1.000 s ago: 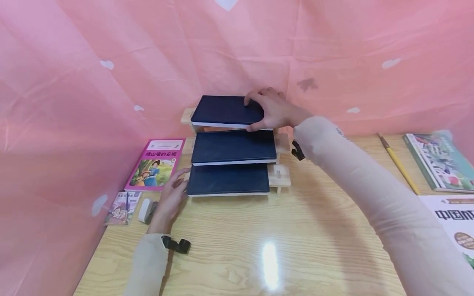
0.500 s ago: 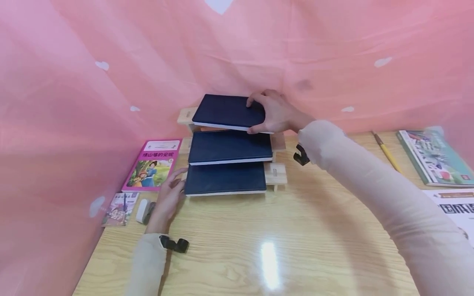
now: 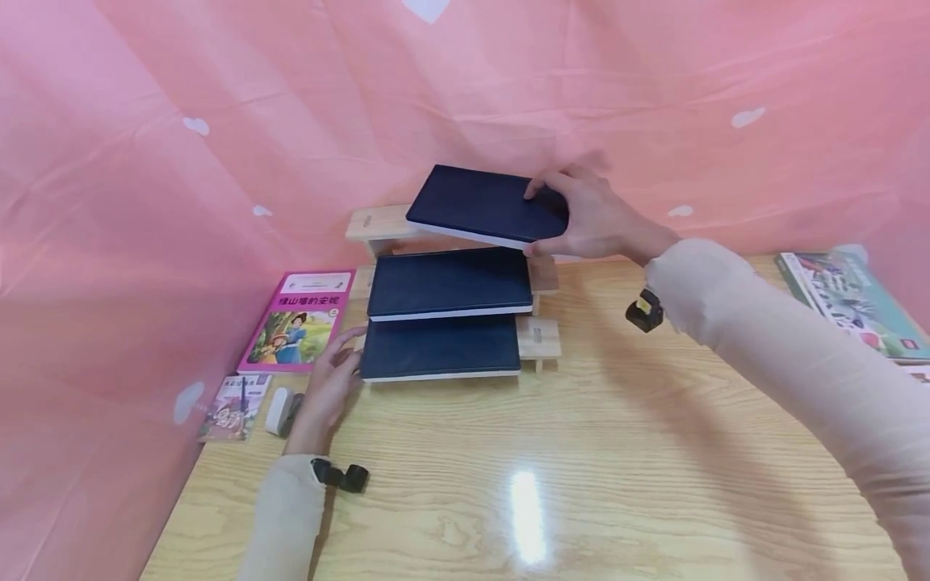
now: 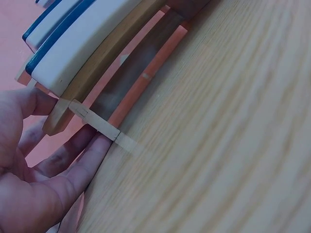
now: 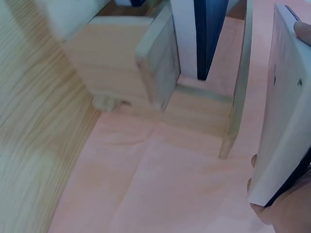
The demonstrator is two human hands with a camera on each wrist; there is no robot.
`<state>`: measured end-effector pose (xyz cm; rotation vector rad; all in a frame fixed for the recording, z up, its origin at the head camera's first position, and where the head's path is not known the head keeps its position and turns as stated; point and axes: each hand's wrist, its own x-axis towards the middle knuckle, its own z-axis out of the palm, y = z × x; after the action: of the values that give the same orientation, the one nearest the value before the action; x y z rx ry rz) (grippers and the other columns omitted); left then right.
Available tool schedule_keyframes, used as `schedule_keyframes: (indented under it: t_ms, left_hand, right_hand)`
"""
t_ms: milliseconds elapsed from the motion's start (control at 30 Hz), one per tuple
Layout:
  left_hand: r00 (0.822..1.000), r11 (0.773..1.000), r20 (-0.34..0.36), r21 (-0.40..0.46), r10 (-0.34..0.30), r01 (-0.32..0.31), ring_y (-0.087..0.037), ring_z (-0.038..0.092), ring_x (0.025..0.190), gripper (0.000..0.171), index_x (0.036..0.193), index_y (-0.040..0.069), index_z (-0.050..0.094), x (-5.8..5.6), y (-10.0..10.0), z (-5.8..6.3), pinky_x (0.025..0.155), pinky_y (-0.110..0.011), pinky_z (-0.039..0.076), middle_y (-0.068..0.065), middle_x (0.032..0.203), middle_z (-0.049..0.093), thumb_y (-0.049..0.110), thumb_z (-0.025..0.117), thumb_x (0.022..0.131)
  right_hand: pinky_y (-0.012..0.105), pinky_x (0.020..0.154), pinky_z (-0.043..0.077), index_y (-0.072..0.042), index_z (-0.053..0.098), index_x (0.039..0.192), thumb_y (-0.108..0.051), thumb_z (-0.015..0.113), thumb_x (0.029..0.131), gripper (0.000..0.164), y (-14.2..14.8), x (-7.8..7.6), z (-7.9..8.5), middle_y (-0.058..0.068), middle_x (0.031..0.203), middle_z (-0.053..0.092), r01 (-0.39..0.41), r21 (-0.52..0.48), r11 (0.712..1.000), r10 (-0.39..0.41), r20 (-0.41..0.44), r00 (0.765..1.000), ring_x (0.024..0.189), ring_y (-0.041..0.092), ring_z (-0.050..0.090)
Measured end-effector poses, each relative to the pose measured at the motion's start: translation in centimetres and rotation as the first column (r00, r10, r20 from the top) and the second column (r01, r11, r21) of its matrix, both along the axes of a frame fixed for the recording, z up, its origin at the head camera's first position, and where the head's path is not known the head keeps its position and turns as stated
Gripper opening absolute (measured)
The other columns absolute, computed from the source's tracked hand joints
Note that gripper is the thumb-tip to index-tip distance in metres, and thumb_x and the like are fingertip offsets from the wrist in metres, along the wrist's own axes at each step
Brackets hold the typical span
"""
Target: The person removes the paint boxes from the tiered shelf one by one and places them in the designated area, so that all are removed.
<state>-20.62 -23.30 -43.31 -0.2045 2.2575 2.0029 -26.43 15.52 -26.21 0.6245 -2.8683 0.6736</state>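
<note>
A dark blue notebook [image 3: 475, 203] with white page edges is tilted over the top step of a stepped wooden rack [image 3: 378, 223]. My right hand [image 3: 597, 216] grips its right end, thumb at the front edge and fingers over the cover. In the right wrist view this notebook [image 5: 286, 107] stands apart from the rack's boards. Two more dark blue notebooks lie on the rack, one on the middle step and a lower notebook [image 3: 439, 347] in front. At the rack's lower left end, my left hand [image 3: 332, 394] holds the wooden end, its fingers [image 4: 85, 158] against the leg.
Left of the rack lie a pink-bordered picture book [image 3: 298, 323], a small booklet [image 3: 236, 407] and a white object [image 3: 278, 411]. A green-covered book [image 3: 857, 298] lies at the right. Pink cloth [image 3: 465, 97] hangs behind the wooden table [image 3: 436, 484].
My right hand has lifted the top notebook and moved it right, tilting it and baring the left part of the top step. My left hand stays at the rack's lower left end.
</note>
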Motion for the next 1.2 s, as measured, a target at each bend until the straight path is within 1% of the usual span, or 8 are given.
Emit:
schedule_keyframes:
  t_ms: [167, 233, 400, 633, 833, 933, 1067, 1200]
  left_hand:
    - [1.000, 0.998, -0.015, 0.054, -0.013, 0.014, -0.024, 0.046, 0.114, 0.039, 0.128, 0.020, 0.049, 0.1, -0.1, -0.1, 0.083, -0.032, 0.050, -0.015, 0.124, 0.044, 0.011, 0.047, 0.090]
    - [1.000, 0.999, -0.002, 0.031, -0.011, 0.011, -0.022, 0.048, 0.111, 0.039, 0.126, 0.023, 0.050, 0.1, -0.2, 0.1, 0.082, -0.031, 0.050, -0.013, 0.122, 0.047, 0.011, 0.046, 0.090]
    - [1.000, 1.000, 0.022, -0.016, -0.018, 0.019, -0.020, 0.052, 0.106, 0.040, 0.127, 0.028, 0.049, -0.1, -0.3, 0.4, 0.080, -0.031, 0.050, -0.011, 0.119, 0.051, 0.012, 0.044, 0.090]
    - [1.000, 0.999, 0.019, -0.034, -0.019, 0.019, -0.022, 0.045, 0.117, 0.041, 0.127, 0.029, 0.049, 0.2, -0.4, 0.2, 0.086, -0.035, 0.048, -0.005, 0.131, 0.041, 0.012, 0.044, 0.090]
    - [1.000, 1.000, 0.021, -0.027, -0.015, 0.016, -0.024, 0.044, 0.117, 0.043, 0.128, 0.029, 0.048, 0.6, -0.5, 0.0, 0.087, -0.037, 0.047, -0.006, 0.133, 0.039, 0.011, 0.042, 0.090]
    - [1.000, 0.999, 0.023, -0.043, -0.014, 0.015, -0.023, 0.045, 0.116, 0.044, 0.128, 0.031, 0.048, 0.6, -0.5, 0.1, 0.085, -0.036, 0.048, -0.003, 0.133, 0.038, 0.011, 0.042, 0.089]
    - [1.000, 0.999, 0.006, -0.027, -0.021, 0.021, -0.022, 0.049, 0.112, 0.041, 0.127, 0.030, 0.048, 0.6, -0.3, 0.0, 0.081, -0.032, 0.050, -0.007, 0.127, 0.045, 0.012, 0.043, 0.090]
    - [0.999, 0.999, -0.004, -0.008, -0.032, 0.032, -0.023, 0.052, 0.108, 0.039, 0.128, 0.029, 0.048, 0.6, -0.2, 0.1, 0.080, -0.032, 0.051, -0.012, 0.120, 0.051, 0.015, 0.044, 0.092]
  right_hand:
    - [0.052, 0.090, 0.028, -0.021, 0.049, 0.113, -0.050, 0.074, 0.061, 0.065, 1.7, 1.0, 0.0, 0.008, 0.128, 0.035, 0.004, -0.003, 1.000, -0.004, -0.061, 0.998, 0.111, 0.029, 0.032]
    - [0.051, 0.089, 0.029, -0.021, 0.050, 0.113, -0.050, 0.075, 0.061, 0.064, 2.4, 1.4, 0.0, 0.009, 0.126, 0.036, 0.007, 0.001, 1.000, -0.007, -0.085, 0.996, 0.110, 0.030, 0.033]
    - [0.053, 0.089, 0.028, -0.021, 0.049, 0.114, -0.053, 0.073, 0.061, 0.066, 3.8, 2.8, 0.1, 0.013, 0.124, 0.041, 0.033, 0.011, 0.999, -0.032, -0.088, 0.996, 0.111, 0.034, 0.034]
    - [0.052, 0.086, 0.029, -0.019, 0.051, 0.113, -0.046, 0.077, 0.060, 0.065, 5.6, 5.2, -0.3, 0.016, 0.119, 0.042, 0.066, -0.017, 0.998, -0.067, -0.127, 0.990, 0.110, 0.034, 0.034]
    - [0.050, 0.082, 0.028, -0.018, 0.051, 0.116, -0.042, 0.078, 0.059, 0.067, 6.8, 7.9, -0.5, 0.017, 0.119, 0.041, 0.133, -0.058, 0.989, -0.139, -0.118, 0.983, 0.111, 0.033, 0.032]
    - [0.050, 0.081, 0.028, -0.017, 0.051, 0.116, -0.041, 0.079, 0.059, 0.068, 7.4, 9.2, -0.7, 0.016, 0.118, 0.042, 0.176, -0.082, 0.981, -0.185, -0.113, 0.976, 0.110, 0.033, 0.032]
    - [0.050, 0.080, 0.029, -0.015, 0.051, 0.116, -0.041, 0.080, 0.059, 0.068, 8.5, 10.8, -0.9, 0.015, 0.120, 0.042, 0.234, -0.107, 0.966, -0.245, -0.099, 0.965, 0.111, 0.034, 0.033]
    - [0.052, 0.077, 0.028, -0.013, 0.048, 0.121, -0.040, 0.079, 0.061, 0.072, 9.8, 12.2, -1.4, 0.019, 0.126, 0.038, 0.298, -0.110, 0.948, -0.306, -0.061, 0.950, 0.110, 0.039, 0.031]
